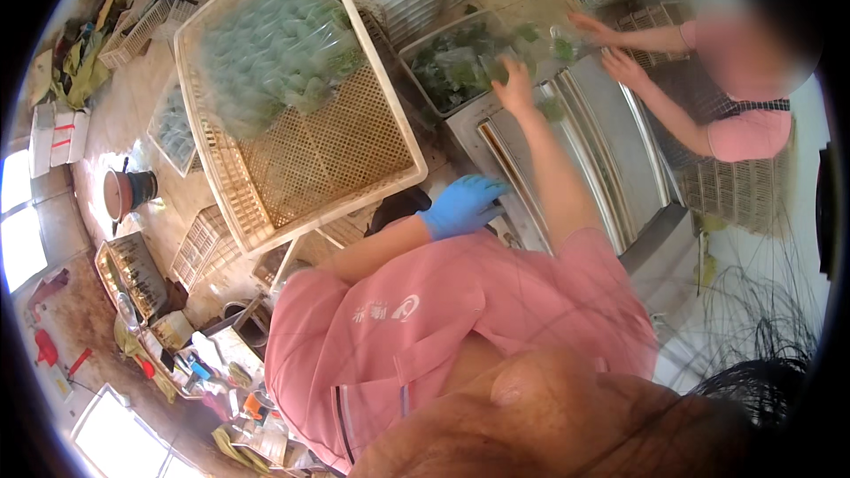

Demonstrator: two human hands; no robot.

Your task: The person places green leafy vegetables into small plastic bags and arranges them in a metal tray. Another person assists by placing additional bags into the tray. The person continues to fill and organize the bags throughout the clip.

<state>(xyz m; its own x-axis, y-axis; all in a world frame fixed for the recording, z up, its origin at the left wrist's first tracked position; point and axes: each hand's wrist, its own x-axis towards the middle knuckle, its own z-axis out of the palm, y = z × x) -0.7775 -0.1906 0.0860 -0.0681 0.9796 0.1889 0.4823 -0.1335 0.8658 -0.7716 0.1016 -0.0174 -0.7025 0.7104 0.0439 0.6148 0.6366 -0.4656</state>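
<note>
Loose dark hair [761,367] is closest. Bare right hand [516,91], fingers parted, nears clear plastic leaf bags [460,66] in a pale plastic crate [421,87]; blue-gloved left hand's [462,206] hold can't be told. Light pinching seems best.

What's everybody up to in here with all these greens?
Two people are handling greens in clear bags around a metal table. One person's bare right hand is at the smaller crate of bagged greens; whether it grips a bag is unclear. Their blue-gloved left hand is in front of the body. Across the table, a co-worker's hands are beside a bag of greens. The large crate is partly filled with bags.
</note>
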